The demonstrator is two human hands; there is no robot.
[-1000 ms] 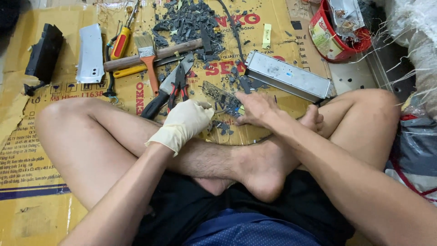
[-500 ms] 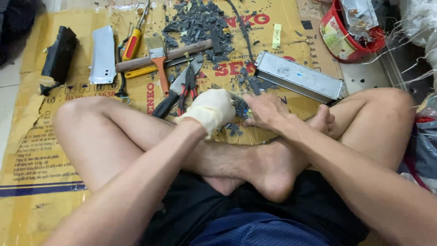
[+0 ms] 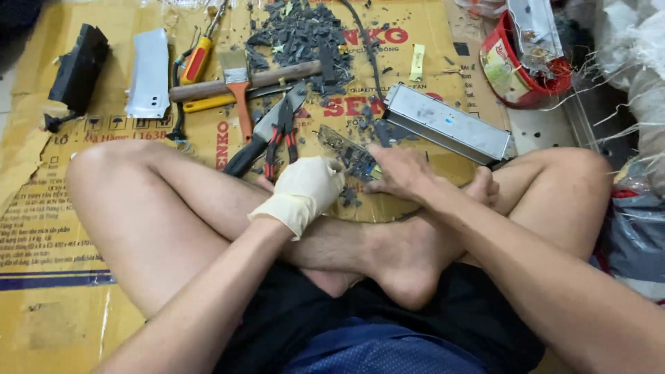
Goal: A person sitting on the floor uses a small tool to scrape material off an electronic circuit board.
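Observation:
I sit cross-legged on flattened cardboard (image 3: 48, 228). My left hand (image 3: 308, 188), in a cream glove, is curled closed beside a dark circuit board (image 3: 350, 154) lying on the cardboard. My bare right hand (image 3: 402, 172) rests palm down at the board's right end, fingers touching it. Whether the gloved fingers pinch the board's edge cannot be made out. Red-handled pliers (image 3: 284, 138) and black-handled snips (image 3: 260, 142) lie just left of the gloved hand.
A silver metal casing (image 3: 447, 123) lies right of the board. Behind are a wooden-handled hammer (image 3: 242, 79), a paintbrush (image 3: 237, 90), a red-yellow screwdriver (image 3: 197, 59), a metal plate (image 3: 149, 73), a black block (image 3: 77, 69), dark plastic fragments (image 3: 298, 31) and a red bucket (image 3: 516, 69).
The view has shifted so the tools sit further right in frame. My gloved hand has stayed at the board's left end and my right hand at its right end.

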